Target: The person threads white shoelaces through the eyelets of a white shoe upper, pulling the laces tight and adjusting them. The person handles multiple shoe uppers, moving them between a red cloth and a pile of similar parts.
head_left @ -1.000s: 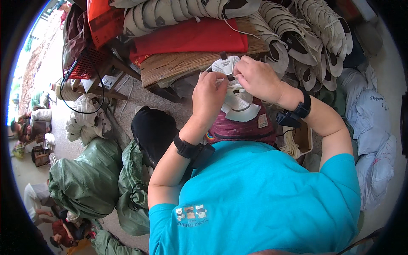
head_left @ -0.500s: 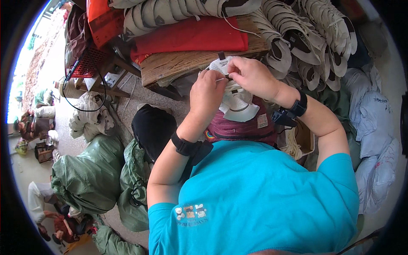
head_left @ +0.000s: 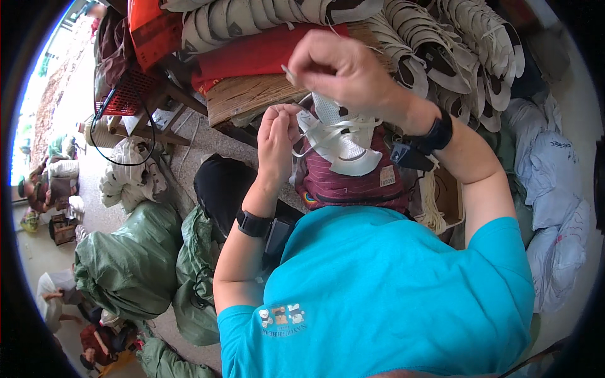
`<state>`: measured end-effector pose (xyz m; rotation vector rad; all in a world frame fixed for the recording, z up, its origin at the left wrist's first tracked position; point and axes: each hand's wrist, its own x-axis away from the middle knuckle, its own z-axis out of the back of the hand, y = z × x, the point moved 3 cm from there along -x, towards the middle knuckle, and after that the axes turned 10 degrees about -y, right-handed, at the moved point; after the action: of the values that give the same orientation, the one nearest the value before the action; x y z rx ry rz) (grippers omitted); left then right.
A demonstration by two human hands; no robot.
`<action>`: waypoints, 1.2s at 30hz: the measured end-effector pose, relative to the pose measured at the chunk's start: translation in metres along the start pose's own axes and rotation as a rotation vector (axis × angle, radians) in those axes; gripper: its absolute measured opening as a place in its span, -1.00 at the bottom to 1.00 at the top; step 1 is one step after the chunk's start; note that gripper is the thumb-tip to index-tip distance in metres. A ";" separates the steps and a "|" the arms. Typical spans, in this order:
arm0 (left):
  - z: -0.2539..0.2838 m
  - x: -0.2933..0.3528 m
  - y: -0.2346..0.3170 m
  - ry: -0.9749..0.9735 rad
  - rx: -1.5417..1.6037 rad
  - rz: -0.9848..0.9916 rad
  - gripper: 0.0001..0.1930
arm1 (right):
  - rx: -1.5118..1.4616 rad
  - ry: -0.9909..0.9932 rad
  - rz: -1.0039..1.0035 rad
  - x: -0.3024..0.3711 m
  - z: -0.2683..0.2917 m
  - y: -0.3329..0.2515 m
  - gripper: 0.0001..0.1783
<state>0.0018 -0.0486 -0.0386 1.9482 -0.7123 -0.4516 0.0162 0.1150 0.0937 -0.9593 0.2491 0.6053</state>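
Note:
A white shoe upper [head_left: 354,150] of mesh and smooth panels rests over a maroon striped cloth [head_left: 343,186] on my lap. A flat white shoelace [head_left: 307,151] loops across it and hangs at its left side. My left hand [head_left: 276,140] pinches the upper's left edge, with fingertips pressed together. Raised above the upper, my right hand [head_left: 343,70] is curled closed and slightly blurred. A thin white tip, apparently the lace's end, pokes out of its fingers. The right hand and wrist hide part of the upper's far side.
Ahead is a wooden table [head_left: 246,99] with red cloth [head_left: 252,60] and stacked shoe uppers [head_left: 258,22]. More uppers [head_left: 441,57] hang at the right. A box with white laces [head_left: 433,205] stands by my right side. Green sacks [head_left: 129,261] lie left; white bags [head_left: 554,170] right.
My right hand has lifted up and left, away from the upper, with the lace tip. My left hand has shifted left, and more of the upper and its lace now shows.

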 end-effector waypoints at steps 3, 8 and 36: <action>-0.008 0.001 0.011 -0.022 -0.152 -0.002 -0.74 | 0.065 0.027 0.153 -0.013 0.008 -0.013 -0.93; -0.023 0.003 0.021 -0.085 -0.786 -0.193 -0.72 | -0.041 0.002 -0.032 0.002 0.009 0.003 -0.92; -0.052 -0.021 0.021 -0.109 -1.373 -0.283 -0.91 | -0.408 -0.473 -0.011 0.089 -0.033 -0.011 -0.94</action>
<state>0.0103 -0.0076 0.0043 0.7031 -0.0557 -0.9101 0.0969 0.1162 0.0417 -1.1726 -0.3134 0.8724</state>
